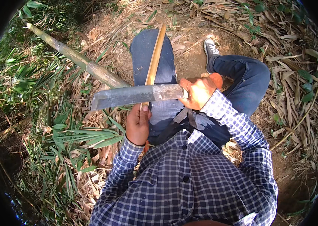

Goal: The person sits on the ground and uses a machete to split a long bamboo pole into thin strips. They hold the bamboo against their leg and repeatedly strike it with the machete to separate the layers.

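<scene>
My right hand (199,92) is closed round the orange handle of a machete (136,96), whose broad grey blade points left across my lap. Under the blade runs a pale, narrow bamboo strip (156,56), lying lengthwise over my jeans-covered left thigh and knee. The near end of the strip is pinched in my left hand (138,122), thumb on top, just below the blade. The blade crosses the strip close to that thumb and hides a short part of it; whether its edge touches the strip I cannot tell.
A thick bamboo pole (87,64) slants in from the upper left and ends beside my left leg. Green palm-like leaves (95,137) grow at the left. Dry leaf litter (298,124) covers the ground at the right. My shoe (211,52) rests on bare soil.
</scene>
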Demonstrator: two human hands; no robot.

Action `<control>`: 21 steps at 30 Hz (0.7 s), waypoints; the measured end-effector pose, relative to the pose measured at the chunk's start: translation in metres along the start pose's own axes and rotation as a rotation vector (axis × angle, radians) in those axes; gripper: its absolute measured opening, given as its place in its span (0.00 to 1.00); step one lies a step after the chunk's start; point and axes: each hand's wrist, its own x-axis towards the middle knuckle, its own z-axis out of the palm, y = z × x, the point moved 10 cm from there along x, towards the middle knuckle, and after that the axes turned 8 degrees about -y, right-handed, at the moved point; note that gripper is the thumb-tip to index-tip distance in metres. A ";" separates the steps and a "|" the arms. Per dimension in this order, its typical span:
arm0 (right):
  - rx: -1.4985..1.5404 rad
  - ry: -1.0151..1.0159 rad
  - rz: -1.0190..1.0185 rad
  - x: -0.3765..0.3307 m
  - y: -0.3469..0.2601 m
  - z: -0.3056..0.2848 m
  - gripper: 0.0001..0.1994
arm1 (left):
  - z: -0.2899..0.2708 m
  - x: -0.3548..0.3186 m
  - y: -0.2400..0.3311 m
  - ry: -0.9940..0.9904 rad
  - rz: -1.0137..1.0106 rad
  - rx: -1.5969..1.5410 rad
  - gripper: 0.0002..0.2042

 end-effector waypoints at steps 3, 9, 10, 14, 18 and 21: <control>0.065 0.123 0.052 0.019 0.036 -0.009 0.13 | 0.002 -0.004 -0.003 -0.004 -0.002 -0.013 0.17; 0.027 0.097 0.001 0.015 0.023 -0.004 0.13 | 0.003 -0.010 -0.001 -0.017 -0.132 -0.109 0.16; 0.012 0.094 0.007 0.015 0.024 -0.004 0.13 | 0.002 -0.011 -0.003 -0.020 -0.134 -0.114 0.16; 0.044 0.131 0.143 0.031 0.054 -0.015 0.14 | 0.004 -0.013 0.000 0.012 -0.081 -0.103 0.17; 0.065 0.093 0.063 0.020 0.034 -0.009 0.13 | 0.005 -0.017 -0.005 0.011 -0.069 -0.095 0.17; 0.016 0.120 0.056 0.026 0.043 -0.010 0.14 | 0.005 -0.023 -0.011 0.006 -0.078 -0.138 0.17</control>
